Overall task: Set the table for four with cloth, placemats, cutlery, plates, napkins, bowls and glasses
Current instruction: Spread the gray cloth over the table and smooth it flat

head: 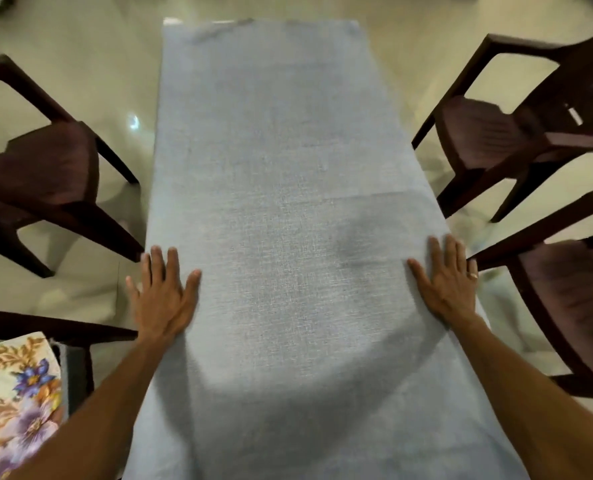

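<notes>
Pale blue woven tablecloth lies spread down the table; your left hand and right hand press flat, fingers straight, at its side edges. Sweep both palms outward evenly so it sits square and wrinkle-free.

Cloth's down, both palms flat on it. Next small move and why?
Probably slide both hands outward to smooth the cloth: left hand and right hand lie flat at its side edges, and nothing is laid on it yet. Then fetch placemats.
</notes>
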